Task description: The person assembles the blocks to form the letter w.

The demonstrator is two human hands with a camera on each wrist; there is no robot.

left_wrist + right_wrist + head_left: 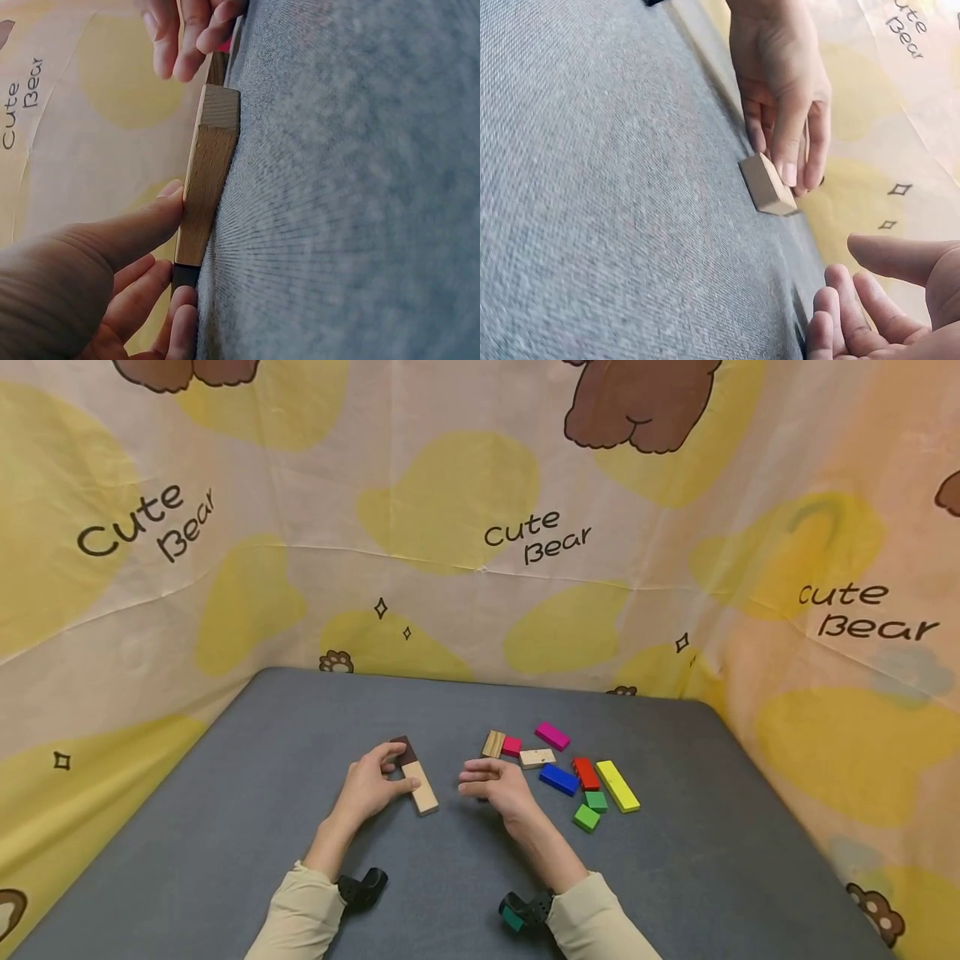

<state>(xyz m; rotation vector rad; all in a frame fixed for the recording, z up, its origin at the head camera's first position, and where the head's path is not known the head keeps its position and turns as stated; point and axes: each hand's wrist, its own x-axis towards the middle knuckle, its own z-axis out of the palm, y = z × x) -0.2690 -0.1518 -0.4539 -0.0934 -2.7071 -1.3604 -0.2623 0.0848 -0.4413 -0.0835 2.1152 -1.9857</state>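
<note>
— Head view: left hand curled on the long pale wooden block, thumb on its near side, fingers at the dark brown block butted against its far end. Both flat on the grey table, left of the coloured blocks.

— And the right hand?

— Loosely cupped, holding nothing, just right of the pale block.

— Handling?

— Probably light, stiff, smooth — liable to slide. Best pinched across the long side faces, mid-length.
</note>
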